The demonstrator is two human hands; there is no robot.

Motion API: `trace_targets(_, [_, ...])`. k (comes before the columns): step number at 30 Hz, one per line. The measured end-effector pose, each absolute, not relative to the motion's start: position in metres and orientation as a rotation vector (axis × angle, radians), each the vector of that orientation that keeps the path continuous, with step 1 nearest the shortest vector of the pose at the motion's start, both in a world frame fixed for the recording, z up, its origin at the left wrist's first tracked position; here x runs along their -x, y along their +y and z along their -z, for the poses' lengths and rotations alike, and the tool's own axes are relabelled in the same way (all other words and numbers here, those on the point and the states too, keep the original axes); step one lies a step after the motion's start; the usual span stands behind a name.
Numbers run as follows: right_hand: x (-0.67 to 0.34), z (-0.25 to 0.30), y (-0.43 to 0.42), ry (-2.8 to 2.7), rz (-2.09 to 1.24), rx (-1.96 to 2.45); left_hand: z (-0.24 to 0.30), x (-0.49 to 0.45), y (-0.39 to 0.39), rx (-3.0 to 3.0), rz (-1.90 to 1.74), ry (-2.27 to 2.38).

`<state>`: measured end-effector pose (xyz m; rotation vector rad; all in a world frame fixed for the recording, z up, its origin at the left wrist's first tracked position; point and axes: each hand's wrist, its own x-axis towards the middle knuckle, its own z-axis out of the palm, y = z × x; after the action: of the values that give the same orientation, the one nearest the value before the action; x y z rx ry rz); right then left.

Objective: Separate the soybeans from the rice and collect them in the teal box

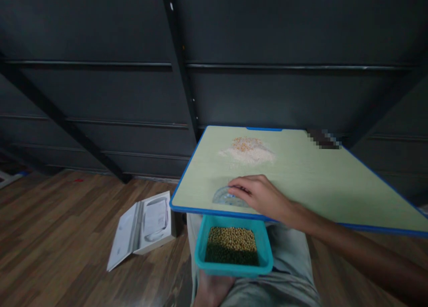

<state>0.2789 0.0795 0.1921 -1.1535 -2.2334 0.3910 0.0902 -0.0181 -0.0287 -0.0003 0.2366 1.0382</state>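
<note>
My right hand (261,195) rests on the pale green table top (317,182) near its front edge. Its fingers lie curled over a small clear round lid or dish (224,196) and touch it. Farther back on the table lies a pile of white grains topped with yellowish grains (248,150). Below the table edge, on my lap, sits a teal plastic tub (234,264) holding yellow beans over darker green ones. My left hand is mostly hidden under the tub; only a part shows at the bottom (210,293).
The table has a blue rim (187,208). On the wooden floor at the left lies an open white box (143,226). A dark panelled wall with slanted metal bars stands behind. A blurred dark object (323,139) sits at the table's far edge.
</note>
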Motion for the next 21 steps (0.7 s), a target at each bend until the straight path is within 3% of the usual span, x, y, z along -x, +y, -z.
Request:
trace_targets(12, [-0.334,-0.191,0.182,-2.061,-0.056,1.552,0.086,-0.077,-0.012,-0.074,-0.999,0.261])
trace_targets(21, [-0.343,-0.182,0.174,-1.808,-0.281,1.319,0.067,-0.080,-0.006,-0.133,-0.981,0.036])
